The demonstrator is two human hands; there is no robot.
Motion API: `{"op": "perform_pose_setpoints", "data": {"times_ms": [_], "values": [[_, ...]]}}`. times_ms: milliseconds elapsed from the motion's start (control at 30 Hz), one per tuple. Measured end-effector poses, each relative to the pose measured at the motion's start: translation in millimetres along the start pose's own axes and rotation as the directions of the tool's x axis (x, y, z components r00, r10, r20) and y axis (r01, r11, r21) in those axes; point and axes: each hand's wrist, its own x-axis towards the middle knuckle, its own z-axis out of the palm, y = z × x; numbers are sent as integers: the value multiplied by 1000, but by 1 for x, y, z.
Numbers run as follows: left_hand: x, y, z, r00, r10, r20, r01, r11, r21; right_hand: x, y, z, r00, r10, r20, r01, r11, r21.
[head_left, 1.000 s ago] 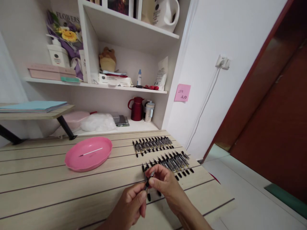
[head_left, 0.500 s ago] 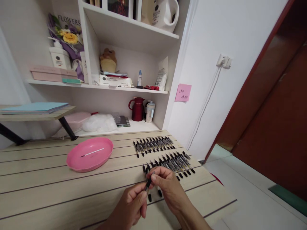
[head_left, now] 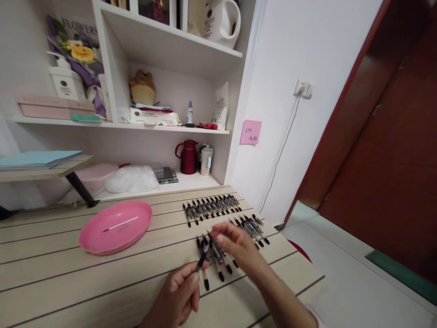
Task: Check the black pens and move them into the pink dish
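In the head view, my left hand (head_left: 180, 291) is closed around a pen (head_left: 202, 258), its black grip section pointing up and to the right. My right hand (head_left: 239, 248) hovers just right of that pen over a row of pens (head_left: 218, 262); its fingers are curved and apart, and I see nothing between them. These pens lie side by side with dark caps or ends, and the right hand hides part of them. Behind them, a second row of similar pens (head_left: 211, 207) stretches across the table.
A pink scalloped tray (head_left: 88, 243) holding a thin white refill-like stick (head_left: 119, 224) sits on the slatted wooden table (head_left: 44, 269). White shelves at the back carry a red jug (head_left: 189, 157), a tumbler (head_left: 206, 160) and a plastic bag (head_left: 131, 179). The table's right edge borders the floor.
My right hand has come off the pen and opened, moving slightly up and right. My left hand still holds the pen. The view has shifted a little to the right.
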Motion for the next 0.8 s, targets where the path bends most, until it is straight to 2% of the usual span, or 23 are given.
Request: {"op": "perform_pose_setpoints", "data": {"times_ms": [33, 67, 133, 167, 233, 333, 467, 633, 700, 767, 800], "values": [[0, 0, 0, 1000, 3, -10, -3, 1000, -9, 11, -1, -20, 994, -34, -108, 16, 986, -165], [-1, 0, 0, 1000, 11, -19, -11, 1000, -15, 23, -2, -41, 973, -68, -220, -15, 935, -355], [0, -1, 0, 999, 29, -31, -30, 999, -21, 44, 2, -86, 910, -154, -385, -150, 742, -653], [1, -1, 0, 999, 36, -35, -37, 999, -21, 53, 6, -105, 887, -165, -431, -241, 631, -738], [2, -2, -1, 999, 38, -35, -38, 999, -15, 63, 17, -135, 870, -160, -466, -295, 587, -754], [4, -1, -3, 999, 18, -32, -18, 1000, 3, 66, 36, -153, 860, -132, -493, -331, 593, -735], [3, 1, -5, 998, 29, -54, -28, 999, 20, 64, 50, -159, 845, -91, -528, -351, 649, -675], [3, 0, -3, 1000, 16, -19, -15, 998, 55, 65, 46, -155, 849, 2, -529, -359, 737, -573], [2, 1, -2, 1000, 17, -20, -16, 998, 53, 60, 39, -136, 871, 58, -488, -349, 773, -530], [1, 2, 1, 999, 32, -44, -30, 998, 48, 51, 29, -104, 906, 118, -406, -308, 843, -442], [0, 3, 2, 998, 40, -55, -38, 998, 48, 44, 23, -84, 941, 147, -305, -232, 936, -265]]}}
